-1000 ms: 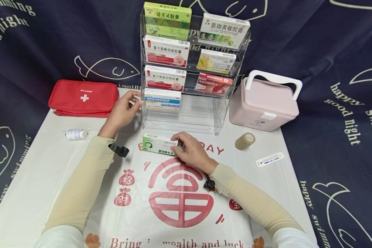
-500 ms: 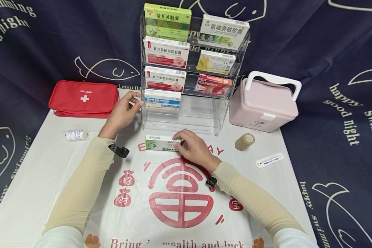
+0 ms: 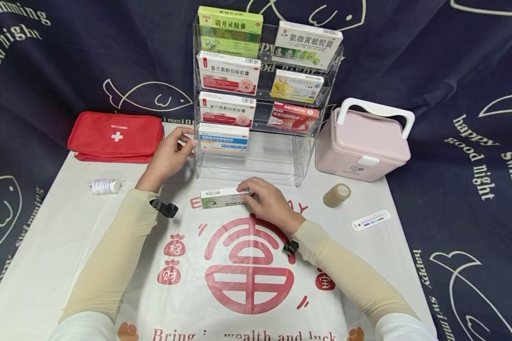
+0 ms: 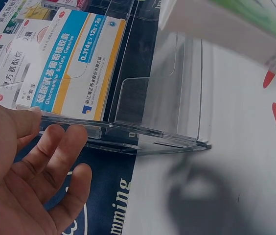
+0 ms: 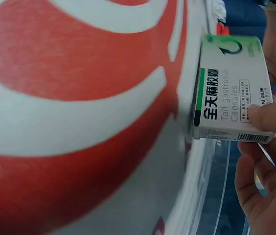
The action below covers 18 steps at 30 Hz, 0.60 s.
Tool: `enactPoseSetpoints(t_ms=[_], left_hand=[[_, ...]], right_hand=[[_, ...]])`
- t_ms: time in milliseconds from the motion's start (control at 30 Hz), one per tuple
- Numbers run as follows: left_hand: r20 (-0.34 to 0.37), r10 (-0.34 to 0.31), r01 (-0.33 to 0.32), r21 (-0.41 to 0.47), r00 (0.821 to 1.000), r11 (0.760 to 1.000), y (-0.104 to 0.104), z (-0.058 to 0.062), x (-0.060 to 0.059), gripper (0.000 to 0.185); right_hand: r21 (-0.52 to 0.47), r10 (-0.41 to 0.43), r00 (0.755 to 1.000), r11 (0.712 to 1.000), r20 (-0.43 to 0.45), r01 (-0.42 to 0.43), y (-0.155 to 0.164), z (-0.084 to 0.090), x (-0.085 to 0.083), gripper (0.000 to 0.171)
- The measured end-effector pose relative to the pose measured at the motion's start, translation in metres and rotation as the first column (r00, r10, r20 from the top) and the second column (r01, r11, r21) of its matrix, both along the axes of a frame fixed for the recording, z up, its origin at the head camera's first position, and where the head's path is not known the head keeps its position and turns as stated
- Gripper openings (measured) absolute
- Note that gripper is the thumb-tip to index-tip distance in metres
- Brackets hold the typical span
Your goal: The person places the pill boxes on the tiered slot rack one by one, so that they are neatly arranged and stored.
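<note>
1. A white-and-green medicine box (image 3: 223, 198) sat just in front of the clear acrylic rack (image 3: 256, 161) on the table (image 3: 47, 246), pinched at its right end by the fingers (image 3: 248, 189) of the right hand (image 3: 268, 203); in the right wrist view the thumb (image 5: 267, 115) pressed its printed face.
2. The right forearm reached in from the lower right, the hand knuckles-up over the box's end. The left hand (image 3: 168, 154) rested beside the rack's left wall, fingers loosely curled and gripping nothing, their tips against the clear edge by a blue-and-white box (image 4: 74, 63) on the lowest shelf.
3. Compared with one second before, the box had turned to show its narrow edge and stood closer to the rack; the left hand had stayed where it was.
4. A red first-aid pouch (image 3: 115, 136) lay left of the rack, a pink case (image 3: 361, 142) right.
</note>
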<state>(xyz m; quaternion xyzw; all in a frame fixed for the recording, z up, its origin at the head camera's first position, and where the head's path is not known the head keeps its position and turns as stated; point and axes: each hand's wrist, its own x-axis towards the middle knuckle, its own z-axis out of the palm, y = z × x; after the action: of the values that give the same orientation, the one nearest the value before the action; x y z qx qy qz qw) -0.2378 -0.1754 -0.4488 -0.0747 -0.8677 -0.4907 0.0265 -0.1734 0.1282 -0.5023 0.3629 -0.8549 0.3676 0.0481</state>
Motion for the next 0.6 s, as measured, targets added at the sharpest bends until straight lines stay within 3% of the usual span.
enactPoseSetpoints(t_ms=[133, 300, 467, 600], left_hand=[[0.002, -0.001, 0.001, 0.002, 1.000, 1.000, 0.000, 0.000, 0.001, 0.031], [-0.001, -0.001, 0.001, -0.002, 1.000, 1.000, -0.001, -0.001, 0.001, 0.031], [0.001, -0.003, 0.003, -0.004, 1.000, 1.000, -0.001, -0.002, 0.000, 0.031], [0.003, -0.005, 0.005, -0.001, 1.000, 1.000, -0.001, -0.001, 0.000, 0.031]], right_hand=[[-0.061, -0.012, 0.999, 0.998, 0.037, 0.014, 0.009, 0.011, -0.008, 0.022], [-0.123, -0.064, 0.998, 0.990, 0.024, 0.067, 0.034, 0.043, -0.025, 0.025], [-0.140, -0.127, 0.992, 0.983, -0.025, 0.123, 0.069, 0.080, -0.045, 0.024], [-0.140, -0.179, 0.979, 0.976, -0.100, 0.165, 0.093, 0.099, -0.058, 0.023]])
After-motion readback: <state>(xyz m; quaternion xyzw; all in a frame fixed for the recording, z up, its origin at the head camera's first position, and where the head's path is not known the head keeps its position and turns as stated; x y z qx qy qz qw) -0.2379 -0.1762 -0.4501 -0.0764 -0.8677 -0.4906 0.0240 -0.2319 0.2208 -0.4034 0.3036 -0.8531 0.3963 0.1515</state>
